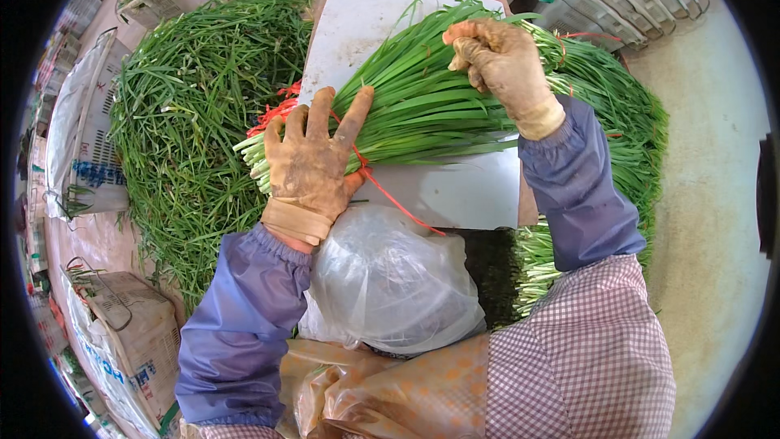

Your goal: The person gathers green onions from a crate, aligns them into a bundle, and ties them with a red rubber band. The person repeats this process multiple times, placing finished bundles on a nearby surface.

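A bundle of garlic chives [420, 97] lies across a white board [451, 195], its pale cut stems to the left and its leaves to the right. My left hand [311, 146], in a soiled tan glove, is spread over the stem end, with the thumb on the near side. A red tie [399, 198] passes around the bundle beside that hand, its loose tail hanging toward me. Above the leaves is my right hand [503, 64], also gloved, with its fingers curled together. I see nothing in its fingers.
Loose chive leaves [201, 103] form a large heap at left. Tied chive bundles [634, 116] are stacked at right. More red ties [274, 114] lie past my left hand. A clear plastic bag [396, 280] covers something before me. Plastic crates [100, 128] line the left side; others [585, 12] stand at back right.
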A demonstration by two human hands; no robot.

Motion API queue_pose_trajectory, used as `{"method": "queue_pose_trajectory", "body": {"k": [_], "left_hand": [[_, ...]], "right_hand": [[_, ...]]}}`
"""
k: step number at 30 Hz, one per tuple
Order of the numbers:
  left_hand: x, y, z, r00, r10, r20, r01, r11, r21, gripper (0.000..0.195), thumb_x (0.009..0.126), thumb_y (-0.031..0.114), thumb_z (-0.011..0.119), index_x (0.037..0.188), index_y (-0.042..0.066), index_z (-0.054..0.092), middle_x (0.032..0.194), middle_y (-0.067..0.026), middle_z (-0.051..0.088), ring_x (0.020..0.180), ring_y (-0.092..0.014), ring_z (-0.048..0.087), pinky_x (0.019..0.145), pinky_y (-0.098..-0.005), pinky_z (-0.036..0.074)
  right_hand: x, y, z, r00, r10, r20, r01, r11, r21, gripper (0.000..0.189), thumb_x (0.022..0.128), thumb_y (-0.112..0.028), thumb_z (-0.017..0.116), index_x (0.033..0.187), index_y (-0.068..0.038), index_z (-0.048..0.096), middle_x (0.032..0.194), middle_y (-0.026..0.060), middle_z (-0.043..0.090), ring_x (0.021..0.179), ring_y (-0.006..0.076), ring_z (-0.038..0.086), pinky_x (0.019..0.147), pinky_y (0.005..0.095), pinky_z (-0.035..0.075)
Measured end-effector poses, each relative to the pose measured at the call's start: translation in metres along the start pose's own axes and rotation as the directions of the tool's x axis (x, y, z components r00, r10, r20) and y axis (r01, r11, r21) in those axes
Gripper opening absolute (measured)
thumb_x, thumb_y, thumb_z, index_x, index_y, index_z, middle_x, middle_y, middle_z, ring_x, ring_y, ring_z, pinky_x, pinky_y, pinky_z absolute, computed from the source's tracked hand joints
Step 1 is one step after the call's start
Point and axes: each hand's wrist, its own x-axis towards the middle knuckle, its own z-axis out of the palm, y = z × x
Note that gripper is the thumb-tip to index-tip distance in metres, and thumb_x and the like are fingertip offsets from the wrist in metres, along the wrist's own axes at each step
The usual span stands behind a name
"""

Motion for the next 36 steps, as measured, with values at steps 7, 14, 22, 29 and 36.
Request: {"method": "queue_pose_trajectory", "body": {"k": [7,14,22,29,36], "left_hand": [[-0.001,0.001,-0.001,0.999,0.030,-0.023,-0.030,0.999,-0.029,0.106,0.056,0.040,0.089,0.150,0.036,0.041,0.136,-0.0068,0.049,0.116,-0.028,0.053,0.103,-0.0478,0.039],[-0.006,-0.003,0.005,0.995,0.056,-0.084,-0.063,0.994,-0.085,0.103,0.056,0.037,0.090,0.147,0.042,0.043,0.140,-0.0043,0.047,0.120,-0.027,0.051,0.105,-0.0490,0.037],[-0.006,-0.003,0.007,0.994,0.060,-0.096,-0.069,0.993,-0.094,0.103,0.051,0.034,0.091,0.144,0.042,0.047,0.138,-0.0016,0.046,0.123,-0.023,0.049,0.102,-0.0509,0.034],[-0.009,-0.004,0.008,0.994,0.053,-0.101,-0.062,0.993,-0.097,0.100,0.054,0.035,0.090,0.144,0.041,0.047,0.137,-0.0018,0.048,0.123,-0.022,0.050,0.103,-0.0519,0.035],[-0.009,-0.010,0.004,0.999,0.027,-0.021,-0.028,0.997,-0.066,0.099,0.061,0.040,0.087,0.149,0.031,0.043,0.139,-0.0036,0.050,0.127,-0.025,0.049,0.105,-0.0519,0.036]], "right_hand": [[0.023,0.020,0.008,0.995,0.043,0.094,-0.008,0.940,-0.341,0.026,0.089,-0.025,0.072,0.091,0.001,0.070,0.073,0.0043,0.066,0.061,0.0125,0.059,0.061,0.0289,0.050],[0.021,0.010,0.004,0.991,0.069,0.114,-0.056,0.992,-0.110,0.011,0.094,-0.012,0.064,0.093,-0.001,0.067,0.071,0.0066,0.067,0.048,0.0108,0.055,0.045,0.0233,0.043],[-0.001,0.000,-0.040,0.997,-0.071,0.019,0.043,0.774,0.632,0.023,0.097,-0.017,0.064,0.111,0.002,0.063,0.080,0.0011,0.060,0.053,0.0068,0.046,0.052,0.0271,0.042],[0.012,-0.025,-0.111,0.961,-0.272,-0.044,0.140,0.346,0.928,0.023,0.096,-0.011,0.061,0.115,0.002,0.062,0.084,0.0034,0.061,0.058,0.0099,0.050,0.061,0.0288,0.044],[0.002,-0.080,-0.021,0.825,-0.555,0.105,0.201,0.462,0.864,0.023,0.092,-0.013,0.064,0.111,0.000,0.065,0.091,0.0098,0.066,0.069,0.0201,0.058,0.070,0.0334,0.050]]}}
